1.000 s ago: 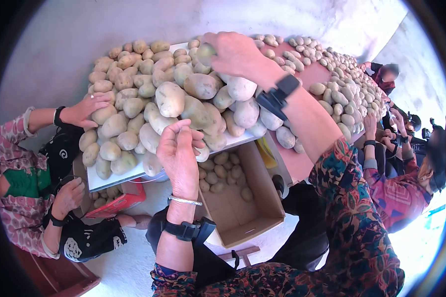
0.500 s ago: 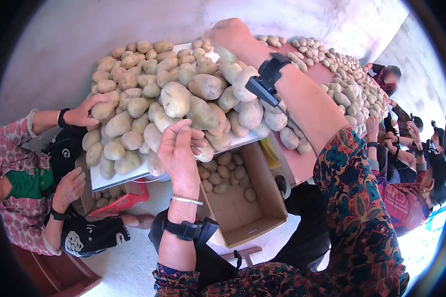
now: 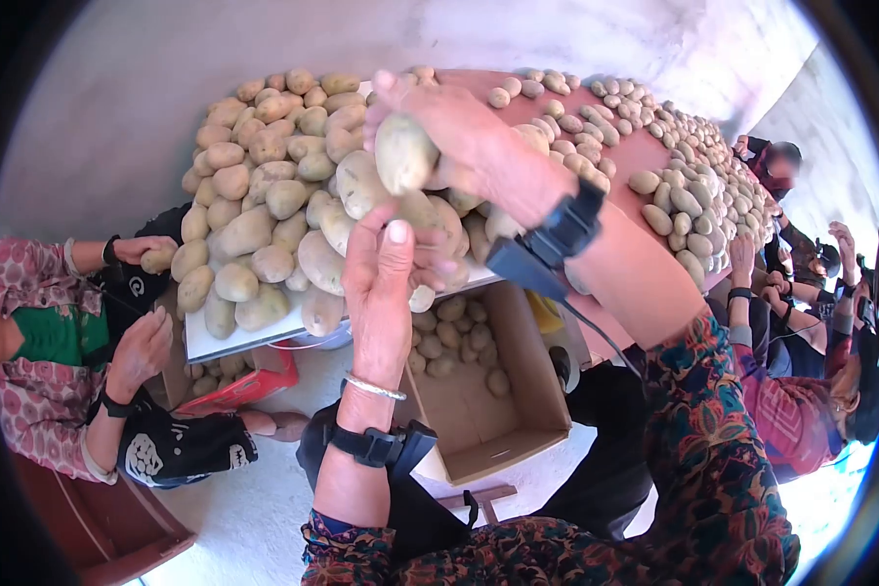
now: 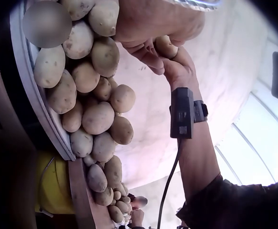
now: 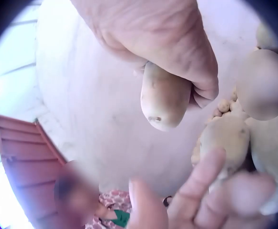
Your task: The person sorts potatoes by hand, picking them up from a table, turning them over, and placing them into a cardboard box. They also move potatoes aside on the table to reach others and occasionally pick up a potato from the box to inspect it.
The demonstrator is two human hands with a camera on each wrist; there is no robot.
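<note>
My right hand (image 3: 469, 137) grips one pale potato (image 3: 405, 151) and holds it in the air above the near edge of a large potato pile (image 3: 264, 195). The same potato (image 5: 165, 98) hangs from my curled fingers in the right wrist view, and it shows again (image 4: 166, 45) in the left wrist view. My left hand (image 3: 381, 293) is raised just below it, fingers straight and pointing up, holding nothing. The pile lies on a white tray (image 3: 234, 342).
A cardboard box (image 3: 498, 410) with several potatoes stands below the tray, and a red crate (image 3: 254, 381) is left of it. A person on the left (image 3: 39, 342) holds a potato. More people (image 3: 781, 391) line a reddish table (image 3: 645, 156) strewn with potatoes.
My right hand has come back from the far side of the pile with a potato lifted. My left hand has risen toward it. The person on the left drew a hand off the pile.
</note>
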